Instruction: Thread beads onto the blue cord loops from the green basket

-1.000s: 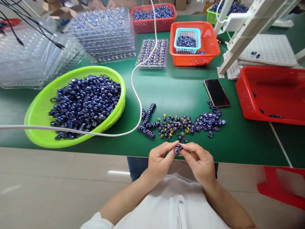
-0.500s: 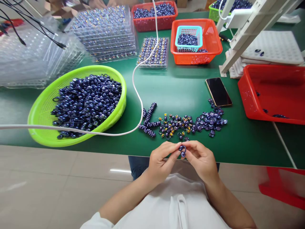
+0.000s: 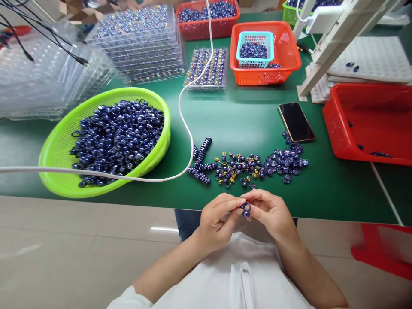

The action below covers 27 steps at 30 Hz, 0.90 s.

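Observation:
At the table's front edge, my left hand (image 3: 219, 218) and my right hand (image 3: 272, 213) meet with closed fingertips. Between them they pinch a small glossy dark-blue ring (image 3: 246, 213) with a round bead at its lower side. Fingers cover part of it. Just beyond the hands lie loose dark-blue pieces with yellow parts (image 3: 236, 166). To their right is a heap of flat dark-blue pieces (image 3: 285, 163), and to their left are rows of dark-blue beads (image 3: 202, 152) pressed close together.
A green basket (image 3: 51, 171) heaped with dark-blue rings stands left, crossed by a white cable (image 3: 185, 124). A phone (image 3: 296, 121) and red bin (image 3: 336, 128) are right. Behind stand an orange basket (image 3: 286, 71), a filled tray (image 3: 206, 88), stacked trays (image 3: 154, 60) and a metal post (image 3: 331, 49).
The ring between my fingertips has tilted and shifted slightly down, and the bead sits a little lower. Both hands keep their pinch in nearly the same place.

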### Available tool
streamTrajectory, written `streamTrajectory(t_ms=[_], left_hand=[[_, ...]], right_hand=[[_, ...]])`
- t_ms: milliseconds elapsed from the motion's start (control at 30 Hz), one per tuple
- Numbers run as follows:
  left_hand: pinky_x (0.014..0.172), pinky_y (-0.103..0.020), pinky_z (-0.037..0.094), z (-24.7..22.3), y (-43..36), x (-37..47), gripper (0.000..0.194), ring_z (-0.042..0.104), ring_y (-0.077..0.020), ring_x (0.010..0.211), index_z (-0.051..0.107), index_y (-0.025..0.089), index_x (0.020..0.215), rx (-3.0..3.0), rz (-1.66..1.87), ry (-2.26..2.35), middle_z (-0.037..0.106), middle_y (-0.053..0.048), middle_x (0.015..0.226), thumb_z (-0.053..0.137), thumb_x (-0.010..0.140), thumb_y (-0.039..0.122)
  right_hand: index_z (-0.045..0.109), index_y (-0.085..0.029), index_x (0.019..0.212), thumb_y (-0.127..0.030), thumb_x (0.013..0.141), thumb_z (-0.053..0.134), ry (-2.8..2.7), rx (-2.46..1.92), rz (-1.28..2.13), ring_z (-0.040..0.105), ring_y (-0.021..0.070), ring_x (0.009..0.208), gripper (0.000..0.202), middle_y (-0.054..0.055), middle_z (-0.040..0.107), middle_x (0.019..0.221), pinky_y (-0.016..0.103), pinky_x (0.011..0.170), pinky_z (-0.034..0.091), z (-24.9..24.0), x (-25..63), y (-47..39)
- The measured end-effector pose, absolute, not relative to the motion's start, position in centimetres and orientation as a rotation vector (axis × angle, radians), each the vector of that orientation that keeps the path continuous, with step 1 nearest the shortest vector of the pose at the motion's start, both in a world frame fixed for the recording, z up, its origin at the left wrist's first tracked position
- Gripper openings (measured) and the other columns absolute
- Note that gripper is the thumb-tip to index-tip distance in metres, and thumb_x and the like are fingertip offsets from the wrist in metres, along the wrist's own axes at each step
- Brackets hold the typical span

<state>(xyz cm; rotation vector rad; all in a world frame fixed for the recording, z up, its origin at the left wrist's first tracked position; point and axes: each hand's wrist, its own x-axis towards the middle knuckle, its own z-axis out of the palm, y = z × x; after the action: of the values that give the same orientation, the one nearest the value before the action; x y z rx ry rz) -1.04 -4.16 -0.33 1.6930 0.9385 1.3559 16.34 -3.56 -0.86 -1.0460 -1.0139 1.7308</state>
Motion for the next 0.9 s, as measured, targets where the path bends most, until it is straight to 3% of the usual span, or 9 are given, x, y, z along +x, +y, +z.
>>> streamTrajectory(t_ms=[167, 467, 667, 900], left_hand=[[0.075, -0.029, 0.057, -0.3, -4.1, -1.0, 0.036, 0.069, -0.0173, 0.085, 0.070, 0.019, 0.116, 1.637, 1.315, 0.957, 0.075, -0.010, 0.096, 0.061, 0.086, 0.000], [0.076, -0.024, 0.058, -0.2, -4.0, -1.1, 0.027, 0.071, -0.0156, 0.086, 0.075, 0.019, 0.111, 1.492, 1.250, 1.053, 0.077, -0.008, 0.098, 0.063, 0.089, 0.009], [0.078, -0.024, 0.060, -0.2, -4.1, -1.1, 0.021, 0.073, -0.0173, 0.088, 0.078, 0.019, 0.103, 1.350, 1.206, 1.113, 0.078, -0.009, 0.098, 0.067, 0.087, 0.013], [0.076, -0.024, 0.059, -0.2, -4.0, -1.0, 0.022, 0.073, -0.0169, 0.086, 0.079, 0.020, 0.103, 1.349, 1.193, 1.103, 0.078, -0.008, 0.096, 0.068, 0.086, 0.012]], right_hand=[[0.071, -0.026, 0.101, -0.026, 0.084, 0.074, -1.073, -1.108, 1.619, 0.066, 0.0107, 0.070, 0.017, -0.001, 0.069, 0.081, 0.020, 0.063, 0.057, -0.7, 16.3, -3.9], [0.064, -0.027, 0.101, -0.008, 0.087, 0.064, -1.419, -1.075, 1.034, 0.062, 0.0133, 0.081, 0.024, 0.001, 0.064, 0.093, 0.024, 0.070, 0.054, -1.9, 15.7, -4.5], [0.064, -0.026, 0.099, -0.005, 0.086, 0.063, -1.469, -1.029, 1.036, 0.062, 0.0149, 0.082, 0.025, 0.002, 0.063, 0.090, 0.026, 0.069, 0.052, -2.0, 16.0, -4.1], [0.063, -0.026, 0.094, -0.012, 0.089, 0.063, -1.435, -1.063, 1.165, 0.059, 0.0130, 0.080, 0.014, 0.001, 0.059, 0.088, 0.023, 0.067, 0.051, -1.4, 16.3, -3.8]])
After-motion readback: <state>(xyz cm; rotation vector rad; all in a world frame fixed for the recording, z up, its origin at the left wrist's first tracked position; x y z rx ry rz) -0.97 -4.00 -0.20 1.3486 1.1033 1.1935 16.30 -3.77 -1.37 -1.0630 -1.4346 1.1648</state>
